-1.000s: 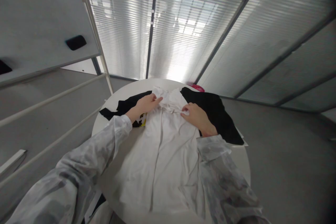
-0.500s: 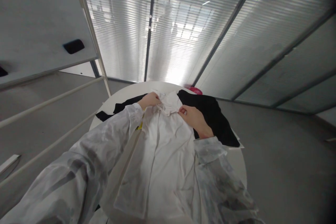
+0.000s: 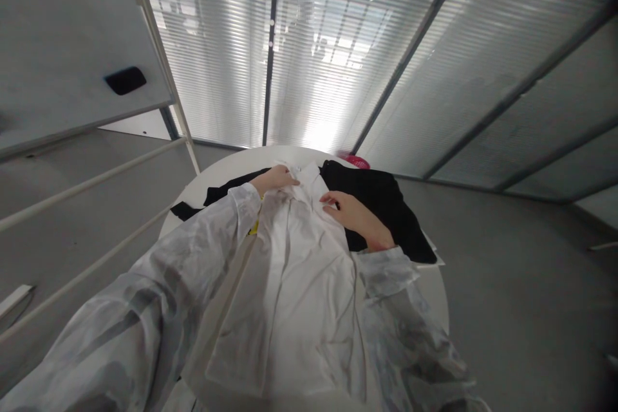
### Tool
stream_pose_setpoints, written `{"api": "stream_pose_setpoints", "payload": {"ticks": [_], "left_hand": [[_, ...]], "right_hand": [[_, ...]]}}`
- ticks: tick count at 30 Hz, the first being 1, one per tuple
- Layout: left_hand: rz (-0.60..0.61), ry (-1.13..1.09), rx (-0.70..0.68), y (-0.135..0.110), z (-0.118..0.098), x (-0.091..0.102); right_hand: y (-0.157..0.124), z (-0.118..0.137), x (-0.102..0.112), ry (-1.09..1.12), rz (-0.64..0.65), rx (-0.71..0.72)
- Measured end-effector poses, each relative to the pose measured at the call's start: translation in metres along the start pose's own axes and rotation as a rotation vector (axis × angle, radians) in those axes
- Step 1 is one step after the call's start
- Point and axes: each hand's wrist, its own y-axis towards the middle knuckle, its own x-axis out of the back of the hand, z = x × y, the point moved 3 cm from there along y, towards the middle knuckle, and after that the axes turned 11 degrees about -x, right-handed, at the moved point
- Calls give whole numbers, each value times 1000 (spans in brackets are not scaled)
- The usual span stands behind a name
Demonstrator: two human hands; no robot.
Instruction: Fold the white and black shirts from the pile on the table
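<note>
A white shirt (image 3: 309,283) lies lengthwise toward me, its collar end at the far side and a long line running down its middle. Creases cross its right half. At the upper left of the collar end, my left hand (image 3: 275,179) is closed with a fold of the cloth at its fingertips. My right hand (image 3: 360,214) rests on the right side near the collar, thumb and fingers apart. Beneath the shirt and on both sides of it, black cloth (image 3: 386,203) shows. Something yellow (image 3: 254,227) peeks out beside my left cuff.
Everything lies on a round white table (image 3: 226,163). A pink mesh item (image 3: 357,161) is at its far edge. On the left stands a white-framed board (image 3: 72,32) with lower rails (image 3: 96,180). A ribbed translucent partition (image 3: 333,77) rises behind the table.
My right fingers have parted and let go of the collar edge. The cloth there now lies flatter. My left hand has stayed in nearly the same spot on the shirt.
</note>
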Motion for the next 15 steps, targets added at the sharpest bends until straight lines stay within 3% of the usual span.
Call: {"api": "stream_pose_setpoints", "payload": {"ticks": [7, 15], "left_hand": [[-76, -118, 37, 8, -15, 6], [-56, -3, 77, 0, -1, 9]], "right_hand": [[4, -17, -9, -158, -142, -127], [2, -14, -7, -189, -138, -205]]}}
